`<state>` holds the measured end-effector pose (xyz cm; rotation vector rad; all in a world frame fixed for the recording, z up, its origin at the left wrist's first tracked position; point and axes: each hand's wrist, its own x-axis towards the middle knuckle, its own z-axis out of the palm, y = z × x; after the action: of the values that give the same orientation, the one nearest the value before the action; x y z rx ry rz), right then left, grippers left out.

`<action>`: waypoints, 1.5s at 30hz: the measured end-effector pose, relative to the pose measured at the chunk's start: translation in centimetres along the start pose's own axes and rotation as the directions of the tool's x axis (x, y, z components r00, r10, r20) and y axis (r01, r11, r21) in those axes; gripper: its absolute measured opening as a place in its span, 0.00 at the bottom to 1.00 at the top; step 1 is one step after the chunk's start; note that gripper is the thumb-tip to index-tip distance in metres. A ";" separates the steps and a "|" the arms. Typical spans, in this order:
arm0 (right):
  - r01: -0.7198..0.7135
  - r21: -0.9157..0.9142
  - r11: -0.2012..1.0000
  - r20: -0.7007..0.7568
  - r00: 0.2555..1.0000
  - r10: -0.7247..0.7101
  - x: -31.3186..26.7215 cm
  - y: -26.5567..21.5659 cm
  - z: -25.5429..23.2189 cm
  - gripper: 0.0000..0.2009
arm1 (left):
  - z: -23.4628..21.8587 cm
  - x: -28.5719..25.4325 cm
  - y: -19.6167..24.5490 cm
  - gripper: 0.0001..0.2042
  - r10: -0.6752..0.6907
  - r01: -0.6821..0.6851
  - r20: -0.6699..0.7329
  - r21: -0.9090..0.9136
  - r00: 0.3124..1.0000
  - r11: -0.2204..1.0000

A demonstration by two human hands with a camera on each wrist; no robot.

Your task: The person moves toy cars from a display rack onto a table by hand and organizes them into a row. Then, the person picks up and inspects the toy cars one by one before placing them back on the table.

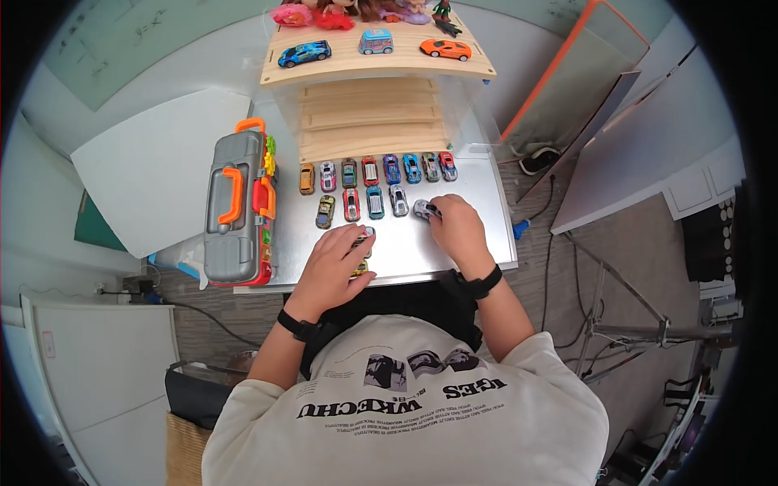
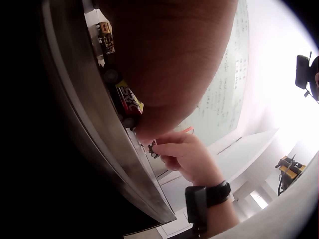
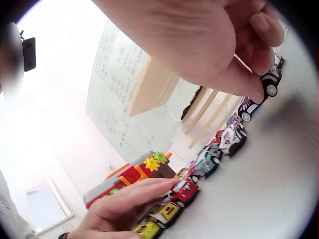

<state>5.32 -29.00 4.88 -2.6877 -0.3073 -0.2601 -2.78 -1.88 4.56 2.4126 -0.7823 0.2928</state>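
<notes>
My right hand (image 1: pixel 460 231) pinches a silver and dark toy car (image 1: pixel 422 210) between thumb and fingers, at the right end of the nearer row. In the right wrist view, this car's wheels are right at the metal tabletop. My left hand (image 1: pixel 328 266) lies palm down near the table's front edge, fingers extended over toy cars it partly hides. A white toy car (image 1: pixel 367 233) shows at its fingertips and a yellow toy car (image 1: pixel 361 269) beside its thumb. In the left wrist view, a red and yellow toy car (image 2: pixel 128 101) sits close under the hand.
Two rows of toy cars (image 1: pixel 349 172) stand on the metal table (image 1: pixel 478 243). Behind them is a wooden shelf (image 1: pixel 369 120), with a blue car (image 1: pixel 305 53), a small bus (image 1: pixel 376 41), an orange car (image 1: pixel 445 50) and dolls on top. A grey toolbox-like case (image 1: pixel 235 211) stands at left.
</notes>
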 end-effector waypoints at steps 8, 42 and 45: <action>0.287 0.250 0.925 0.101 0.942 -0.320 -3.1 -2.6 1.0 0.11 | -0.2 -0.5 0.0 0.32 -0.068 0.068 -0.016 0.018 0.998 0.997; 0.204 0.324 0.924 -0.068 0.979 -0.192 -4.6 0.6 -0.9 0.14 | 0.8 -0.5 -0.2 0.30 -0.087 0.091 -0.067 0.050 0.994 0.995; 0.196 0.342 0.919 -0.050 0.980 -0.190 -4.7 0.4 -0.7 0.14 | 0.7 -0.4 -0.2 0.30 -0.091 0.095 -0.062 0.050 0.994 0.994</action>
<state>0.78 -30.45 4.30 -2.3084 -0.5610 -0.2580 -3.02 -1.98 3.74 2.4700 -0.6413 0.3503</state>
